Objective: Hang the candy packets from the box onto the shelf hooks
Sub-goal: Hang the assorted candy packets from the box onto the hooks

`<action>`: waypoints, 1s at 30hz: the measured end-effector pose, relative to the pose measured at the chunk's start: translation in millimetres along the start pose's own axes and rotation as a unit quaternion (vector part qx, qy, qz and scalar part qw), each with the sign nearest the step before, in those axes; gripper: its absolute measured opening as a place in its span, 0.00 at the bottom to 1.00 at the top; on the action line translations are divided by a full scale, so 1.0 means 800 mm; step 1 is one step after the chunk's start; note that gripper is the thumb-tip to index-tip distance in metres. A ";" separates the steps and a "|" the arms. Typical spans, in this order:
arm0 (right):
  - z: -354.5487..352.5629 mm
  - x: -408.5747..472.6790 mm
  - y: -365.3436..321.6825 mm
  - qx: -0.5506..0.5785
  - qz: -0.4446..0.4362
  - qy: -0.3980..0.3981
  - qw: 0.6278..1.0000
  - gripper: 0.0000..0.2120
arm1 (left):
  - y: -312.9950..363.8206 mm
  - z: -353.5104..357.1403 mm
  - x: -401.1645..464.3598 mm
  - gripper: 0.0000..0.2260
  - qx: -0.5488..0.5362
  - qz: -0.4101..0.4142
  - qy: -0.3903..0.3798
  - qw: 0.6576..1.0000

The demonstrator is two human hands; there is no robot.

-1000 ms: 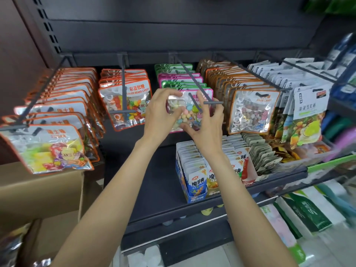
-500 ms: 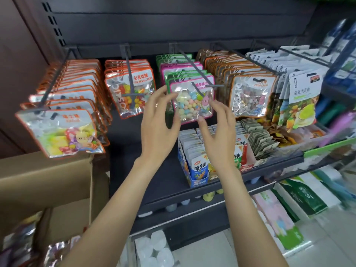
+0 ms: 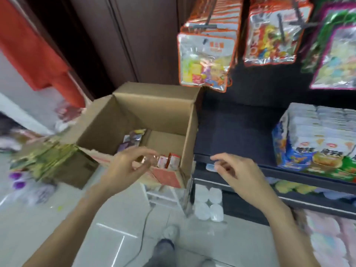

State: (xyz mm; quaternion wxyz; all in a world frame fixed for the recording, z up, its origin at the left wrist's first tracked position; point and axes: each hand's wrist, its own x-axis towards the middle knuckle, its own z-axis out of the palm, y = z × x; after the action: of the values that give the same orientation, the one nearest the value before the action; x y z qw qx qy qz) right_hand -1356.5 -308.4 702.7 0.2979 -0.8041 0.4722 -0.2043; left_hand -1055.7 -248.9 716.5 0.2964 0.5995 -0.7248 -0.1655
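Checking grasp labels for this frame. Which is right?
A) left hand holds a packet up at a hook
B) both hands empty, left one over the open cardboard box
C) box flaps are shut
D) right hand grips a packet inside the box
B: the left hand hovers with loose, empty fingers over the near edge of the open cardboard box, and the right hand is empty by the shelf edge.

Motion blur leaves no text legible. The front orange-edged candy packet [image 3: 206,60] on the left hook carries a small orange label near its top, but its characters smear into blocks. The blue display carton [image 3: 294,149] on the shelf shows dark printed characters on its front packs, too blurred to make out. No numbers or price signs can be read.
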 end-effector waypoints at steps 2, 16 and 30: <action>0.017 0.025 -0.026 -0.001 -0.027 -0.010 1.000 0.09 | -0.043 -0.033 -0.011 0.11 -0.005 -0.051 -0.019 0.998; 0.239 0.328 -0.089 -0.131 0.044 -0.191 0.972 0.18 | -0.353 -0.086 0.141 0.12 0.199 0.002 -0.097 0.975; 0.478 0.447 -0.081 -0.016 0.312 -0.218 0.924 0.60 | -0.452 -0.123 0.152 0.18 0.150 0.000 -0.021 0.988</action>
State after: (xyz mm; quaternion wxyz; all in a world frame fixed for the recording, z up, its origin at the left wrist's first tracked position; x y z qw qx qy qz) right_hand -913.9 -489.4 480.5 0.4293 -0.6454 0.6257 0.0873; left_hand -727.6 -436.9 604.8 0.1878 0.6333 -0.7478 -0.0676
